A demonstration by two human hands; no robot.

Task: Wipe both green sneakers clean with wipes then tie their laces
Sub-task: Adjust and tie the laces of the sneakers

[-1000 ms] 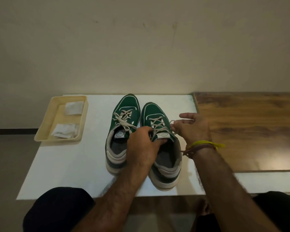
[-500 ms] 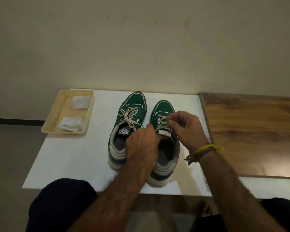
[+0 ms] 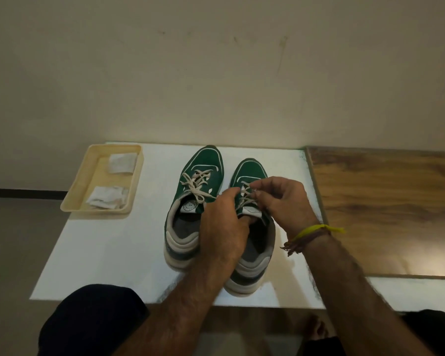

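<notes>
Against a bare cream wall, a white surface (image 3: 93, 253) carries two green sneakers side by side. The left sneaker (image 3: 198, 181) looks already tied. Over the right sneaker (image 3: 249, 170), the left hand (image 3: 224, 224) and right hand (image 3: 283, 199) each pinch its pale laces (image 3: 246, 195): soft, thin cord, probably best held near the ends. A round tongue label (image 3: 190, 206) is too small to read. Used wipes (image 3: 106, 199) lie in a cream tray (image 3: 80, 191).
</notes>
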